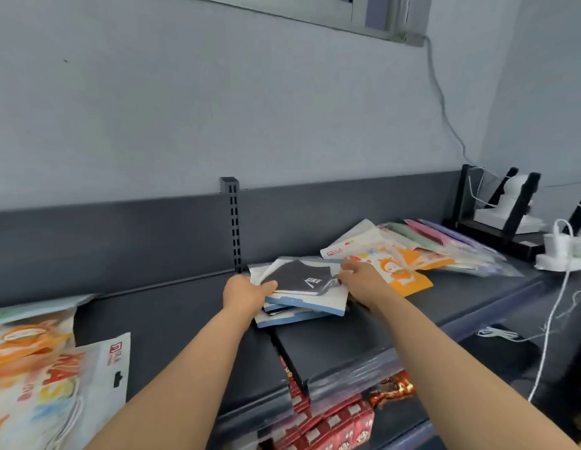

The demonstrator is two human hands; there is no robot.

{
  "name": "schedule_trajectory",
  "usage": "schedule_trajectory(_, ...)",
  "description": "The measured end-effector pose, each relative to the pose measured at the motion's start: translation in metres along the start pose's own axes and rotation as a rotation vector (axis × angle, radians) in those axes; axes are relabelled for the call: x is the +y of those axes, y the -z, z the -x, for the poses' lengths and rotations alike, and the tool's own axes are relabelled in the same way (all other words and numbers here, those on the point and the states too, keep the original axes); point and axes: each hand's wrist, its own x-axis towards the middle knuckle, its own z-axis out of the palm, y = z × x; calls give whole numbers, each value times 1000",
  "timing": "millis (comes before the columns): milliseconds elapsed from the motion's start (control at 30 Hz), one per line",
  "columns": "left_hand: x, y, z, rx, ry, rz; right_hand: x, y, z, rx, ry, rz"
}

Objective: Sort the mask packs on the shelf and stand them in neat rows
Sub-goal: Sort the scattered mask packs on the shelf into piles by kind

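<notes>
So the person's got both hands on a messy, flat-lying stack of black mask packs with white-and-blue card backing (300, 280), middle of the dark grey metal shelf (172, 316). Left hand (247, 292) grips its left edge, right hand (360, 280) grips the right edge. Orange-and-white cartoon mask packs (403, 271) lie just beside it on the right.

Arms extended, left hand (247, 292) and right hand (360, 280) grip the mask packs (303, 282).
</notes>
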Motion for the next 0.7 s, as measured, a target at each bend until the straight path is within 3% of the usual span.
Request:
schedule_trajectory(233,11,-3,13,-3,-120,-153,0,12,-10,38,166,166)
schedule_trajectory(400,8,0,29,95,-102,-76,-5,21,0,49,291,247)
schedule_trajectory(700,4,40,88,349,-138,67,-36,-12,52,-164,561,219)
